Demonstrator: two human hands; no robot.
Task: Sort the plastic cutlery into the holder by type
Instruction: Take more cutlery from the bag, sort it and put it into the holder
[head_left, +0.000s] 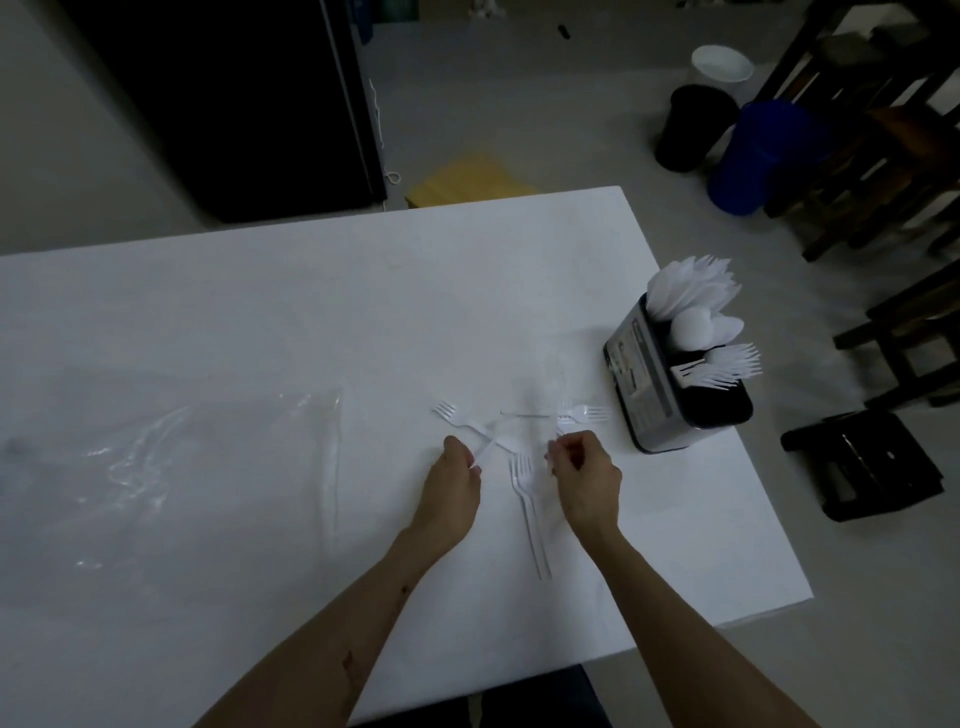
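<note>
Several white plastic forks lie on the white table (260, 322). One fork (454, 415) points up-left, another fork (584, 414) points right toward the holder, and two forks (527, 514) lie side by side between my hands. My left hand (452, 493) pinches the handle of a white utensil (491, 442) with curled fingers. My right hand (584, 478) has curled fingers at a fork's end; the pinch itself is hidden. The black holder (644, 384) at the right edge holds knives, spoons and forks in separate sections.
A crumpled clear plastic bag (171, 467) lies on the left of the table. The table's right edge runs just beyond the holder. On the floor beyond are a black bin (691, 130), a blue bin (753, 156), dark wooden furniture and a black stool (862, 462).
</note>
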